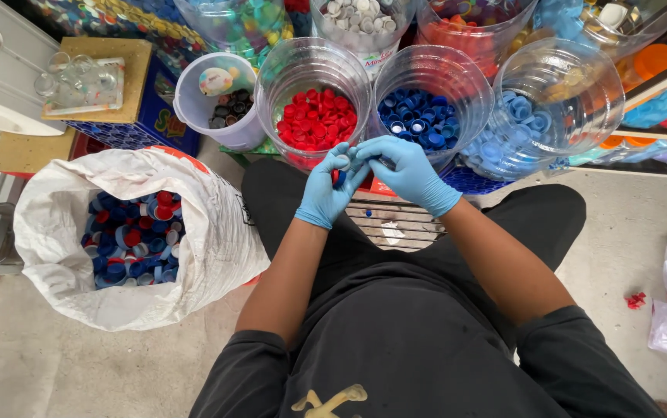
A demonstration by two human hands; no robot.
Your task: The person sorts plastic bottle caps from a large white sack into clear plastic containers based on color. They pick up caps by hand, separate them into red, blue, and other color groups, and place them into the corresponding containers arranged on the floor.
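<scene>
Two gloved hands: left hand [328, 190], right hand [411, 172]. One white sack [217, 248] of mixed caps. Three clear tubs hold sorted caps: red [316, 118], dark blue [418, 118], light blue [523, 124]. Behind them perhaps four more tubs, partly cropped.

Gloved left hand [327, 192] and right hand [409, 172] meet over a white cap [343, 161], just before tubs of red caps [316, 118] and blue caps [420, 118]. A sack [217, 255] of mixed caps sits left.
</scene>
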